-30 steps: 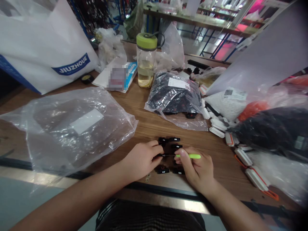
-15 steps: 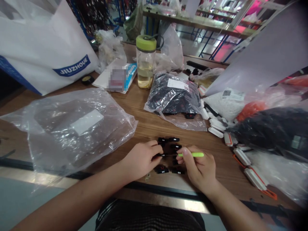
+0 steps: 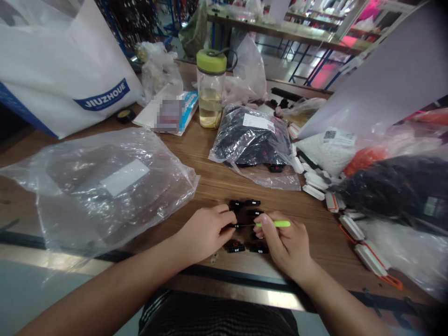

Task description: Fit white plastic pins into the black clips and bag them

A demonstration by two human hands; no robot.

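The right hand (image 3: pixel 287 241) pinches a green-handled tool (image 3: pixel 279 224), its shaft pointing at a small black piece (image 3: pixel 235 226) clamped in the left hand (image 3: pixel 206 233), near the front edge of the table (image 3: pixel 187 147). Other black parts (image 3: pixel 236 248) lie close by, a filled bag (image 3: pixel 241 135) beyond, a clear bag (image 3: pixel 87 186) leftward.

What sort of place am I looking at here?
Likely a factory or workshop assembly area: small black parts laid out on a wood-grain worktop, a labelled plastic bag of dark pieces behind them, and a long bench in the background.
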